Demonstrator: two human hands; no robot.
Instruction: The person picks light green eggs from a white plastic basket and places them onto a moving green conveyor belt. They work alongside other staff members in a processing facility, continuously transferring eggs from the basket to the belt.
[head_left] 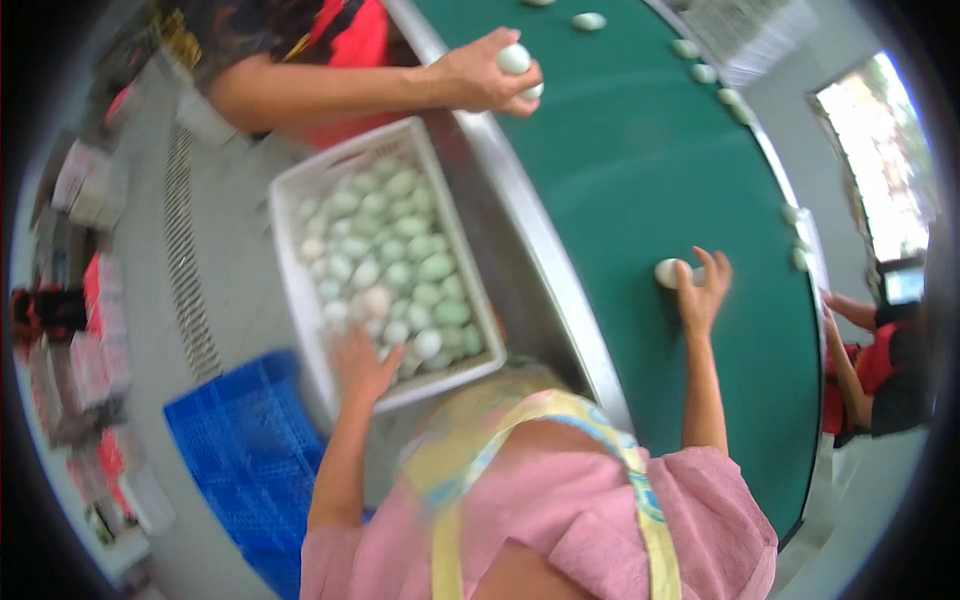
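My left hand (362, 365) is inside the lower left part of a white crate (285, 250) of pale green and white eggs (398, 272), its fingers apart and slightly blurred against the eggs. My right hand (703, 285) is on the green conveyor belt (620, 170), its fingers closed round a white egg (668, 272); whether a second one is behind the thumb I cannot tell. The crate stands to the left of the belt's metal edge (545, 260).
A co-worker's hand (490, 75) holds eggs over the belt at top. More eggs (703, 73) lie along its far edge. Another person (875, 370) stands at the right. A blue plastic crate (230, 450) and stacked boxes (95, 330) are at the left.
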